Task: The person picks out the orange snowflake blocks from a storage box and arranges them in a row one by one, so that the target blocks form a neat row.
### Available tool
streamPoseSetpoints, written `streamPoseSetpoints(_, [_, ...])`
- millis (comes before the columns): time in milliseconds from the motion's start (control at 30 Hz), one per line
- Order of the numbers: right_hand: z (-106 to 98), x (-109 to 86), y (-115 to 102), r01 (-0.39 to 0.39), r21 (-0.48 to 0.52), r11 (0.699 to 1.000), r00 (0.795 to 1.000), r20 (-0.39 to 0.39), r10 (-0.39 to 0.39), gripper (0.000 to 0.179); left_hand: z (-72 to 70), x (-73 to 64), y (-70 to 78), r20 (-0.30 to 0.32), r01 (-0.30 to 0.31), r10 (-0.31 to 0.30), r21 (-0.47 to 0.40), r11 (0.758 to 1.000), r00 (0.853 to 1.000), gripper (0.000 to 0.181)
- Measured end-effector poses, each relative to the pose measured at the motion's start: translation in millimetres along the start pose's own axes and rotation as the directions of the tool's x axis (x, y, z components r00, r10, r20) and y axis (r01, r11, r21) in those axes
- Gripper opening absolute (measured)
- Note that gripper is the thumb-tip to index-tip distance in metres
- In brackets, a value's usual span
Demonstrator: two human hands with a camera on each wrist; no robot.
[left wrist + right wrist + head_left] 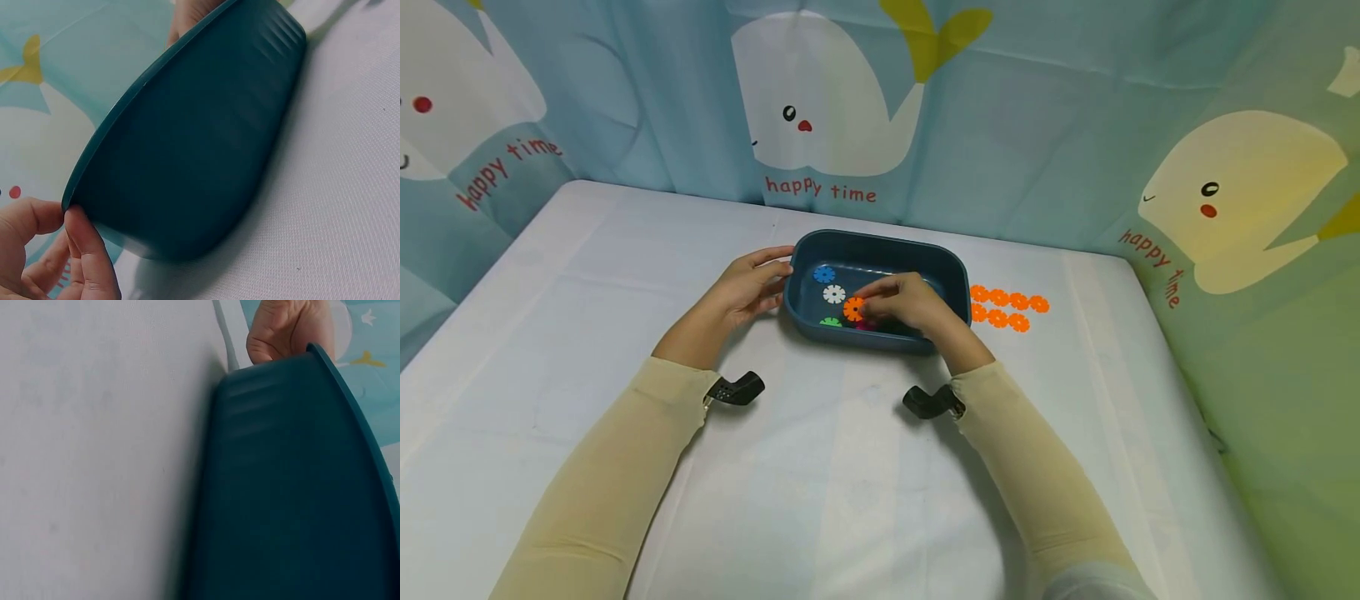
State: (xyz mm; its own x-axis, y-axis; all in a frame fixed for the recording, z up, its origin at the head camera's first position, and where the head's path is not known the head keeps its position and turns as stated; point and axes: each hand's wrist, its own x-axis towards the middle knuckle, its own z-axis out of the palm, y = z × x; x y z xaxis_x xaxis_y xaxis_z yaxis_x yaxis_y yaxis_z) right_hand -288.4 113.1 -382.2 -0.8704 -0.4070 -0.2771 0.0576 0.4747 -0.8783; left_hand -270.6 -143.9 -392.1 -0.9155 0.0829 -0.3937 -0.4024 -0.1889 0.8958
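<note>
A dark blue-green plastic basin [880, 340] stands on the table near its back edge. My left hand [748, 286] holds its left end; in the left wrist view the thumb and fingers [92, 250] pinch the rim. Inside the basin, my right hand [904, 300] pinches an orange snowflake disc [853, 309] with a notched edge. Blue [824, 274], white [833, 294] and green discs [831, 322] lie to the left of it. A pink disc [863, 326] shows partly under the right fingers. In the right wrist view the basin wall [294, 481] conceals the right fingers.
To the right of the basin, several orange discs [1018, 301] lie in two rows on the white tablecloth [820, 467]. A curtain with whale prints [1037, 167] hangs close behind the table and along its sides. Each wrist carries a small black camera mount [737, 389].
</note>
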Motion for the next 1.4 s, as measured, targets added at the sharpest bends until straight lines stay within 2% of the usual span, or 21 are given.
streamPoseSetpoints(1033, [-28,-21.3,1,-0.04,0.031,0.999,0.997,-0.063,0.042,0.026,0.6,0.3,-0.2,0.006,-0.004,0.004,-0.029,1.0,1.0,0.049])
streamPoseSetpoints(1400, [-37,-31.2,2,-0.006,0.038,0.999,0.998,-0.057,0.008,0.028,0.5,1.1,-0.8,0.01,0.0,0.0,-0.039,0.999,1.0,0.049])
